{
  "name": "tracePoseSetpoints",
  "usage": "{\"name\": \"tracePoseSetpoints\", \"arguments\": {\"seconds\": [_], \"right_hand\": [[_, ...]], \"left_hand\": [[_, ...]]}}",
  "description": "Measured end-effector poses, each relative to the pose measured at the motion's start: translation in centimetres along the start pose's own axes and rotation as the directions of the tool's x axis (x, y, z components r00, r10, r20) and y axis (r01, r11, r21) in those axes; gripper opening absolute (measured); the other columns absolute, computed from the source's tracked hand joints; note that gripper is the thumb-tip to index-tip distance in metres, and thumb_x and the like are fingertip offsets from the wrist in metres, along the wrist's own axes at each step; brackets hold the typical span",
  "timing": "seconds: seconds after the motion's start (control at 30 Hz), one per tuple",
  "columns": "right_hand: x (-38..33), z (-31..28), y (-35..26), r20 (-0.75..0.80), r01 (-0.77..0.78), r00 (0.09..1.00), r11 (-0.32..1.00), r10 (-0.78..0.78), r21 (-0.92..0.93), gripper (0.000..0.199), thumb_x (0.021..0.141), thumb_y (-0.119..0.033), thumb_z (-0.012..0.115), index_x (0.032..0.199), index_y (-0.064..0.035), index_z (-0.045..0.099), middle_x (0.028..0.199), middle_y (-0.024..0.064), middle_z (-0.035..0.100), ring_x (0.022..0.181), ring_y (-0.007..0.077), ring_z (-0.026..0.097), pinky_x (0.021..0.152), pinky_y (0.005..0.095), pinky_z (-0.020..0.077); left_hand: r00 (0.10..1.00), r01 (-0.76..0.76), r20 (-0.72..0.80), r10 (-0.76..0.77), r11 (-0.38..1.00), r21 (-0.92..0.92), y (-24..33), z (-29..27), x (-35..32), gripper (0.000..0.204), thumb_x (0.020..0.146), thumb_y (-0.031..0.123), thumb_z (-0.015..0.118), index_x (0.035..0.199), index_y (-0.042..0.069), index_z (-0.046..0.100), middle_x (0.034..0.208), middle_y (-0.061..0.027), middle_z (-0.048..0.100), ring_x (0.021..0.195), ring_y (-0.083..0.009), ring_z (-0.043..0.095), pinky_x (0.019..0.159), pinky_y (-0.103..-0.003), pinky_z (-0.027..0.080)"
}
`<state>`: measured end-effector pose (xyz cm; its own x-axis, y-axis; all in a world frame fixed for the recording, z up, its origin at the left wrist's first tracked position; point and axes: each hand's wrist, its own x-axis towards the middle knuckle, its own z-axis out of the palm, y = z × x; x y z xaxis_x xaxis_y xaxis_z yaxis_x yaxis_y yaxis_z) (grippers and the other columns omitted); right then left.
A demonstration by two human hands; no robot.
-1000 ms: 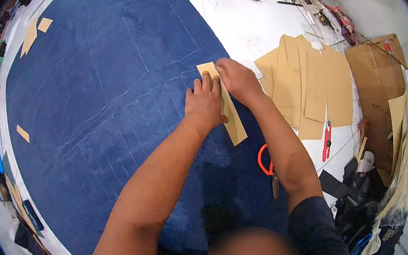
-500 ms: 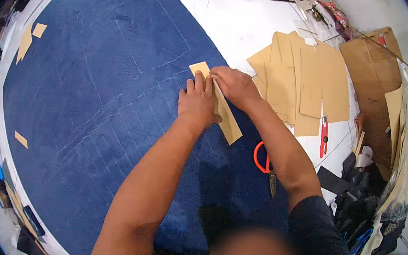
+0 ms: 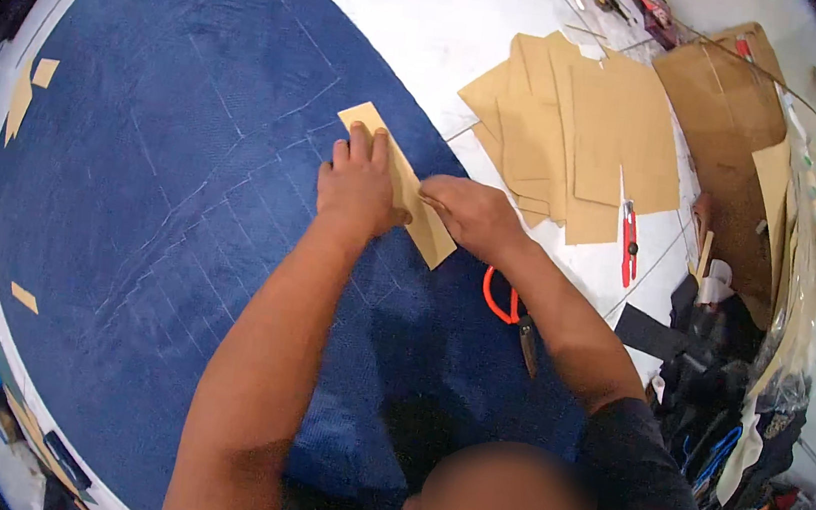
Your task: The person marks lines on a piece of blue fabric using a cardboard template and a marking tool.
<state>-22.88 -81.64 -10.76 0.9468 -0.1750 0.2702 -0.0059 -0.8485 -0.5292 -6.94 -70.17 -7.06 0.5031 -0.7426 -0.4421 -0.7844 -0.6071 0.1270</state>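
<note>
A narrow tan card strip (image 3: 428, 240) lies slantwise on a large dark blue cloth (image 3: 80, 218) marked with thin pale lines. My left hand (image 3: 358, 184) rests on the strip with fingers stretched out, pressing it against the cloth. At the strip's right edge, about midway along, my right hand (image 3: 473, 217) is closed in a pinch; whatever sits between its fingertips is too small to make out. Close below my right forearm lie scissors (image 3: 500, 301) with orange-red handles, on the cloth.
Overlapping tan card pieces (image 3: 611, 147) lie on the white surface to the right, with a red cutter (image 3: 628, 245) by their near edge. Smaller card pieces (image 3: 25, 298) rest at the cloth's left side. Dark scraps (image 3: 689, 348) and brown cardboard (image 3: 720, 119) are farther right.
My right hand has slid toward me along the strip's right edge, from near its far end to about midway. My left hand stays on the strip. The whole view has shifted slightly.
</note>
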Motion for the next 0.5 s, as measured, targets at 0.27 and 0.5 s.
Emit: {"name": "tracePoseSetpoints", "arguments": {"seconds": [0.27,0.5], "right_hand": [[-4.7,-1.5,-1.4,0.009,-0.057,0.998,0.998,0.056,0.035,0.018,0.089,-0.013,0.065,0.106,-0.0087,0.062,0.096,0.0079,0.065,0.084,0.0274,0.066,0.071,0.0408,0.0554],[-6.3,-0.2,-4.6,-0.119,-0.32,0.94,0.947,0.319,0.005,0.024,0.087,-0.008,0.063,0.11,-0.0096,0.068,0.108,0.0084,0.069,0.105,0.0313,0.062,0.098,0.0491,0.0449]], "left_hand": [[0.999,-0.042,-0.016,0.042,0.999,-0.011,0.3,0.3,0.1,0.122,0.061,0.053,0.089,0.156,0.01,0.025,0.159,-0.0211,0.026,0.14,-0.0408,0.037,0.108,-0.052,0.043],[0.996,-0.048,-0.08,0.046,0.999,-0.025,-0.4,1.1,0.1,0.123,0.061,0.05,0.09,0.157,0.011,0.024,0.159,-0.0215,0.025,0.14,-0.0423,0.036,0.108,-0.054,0.042]]}}
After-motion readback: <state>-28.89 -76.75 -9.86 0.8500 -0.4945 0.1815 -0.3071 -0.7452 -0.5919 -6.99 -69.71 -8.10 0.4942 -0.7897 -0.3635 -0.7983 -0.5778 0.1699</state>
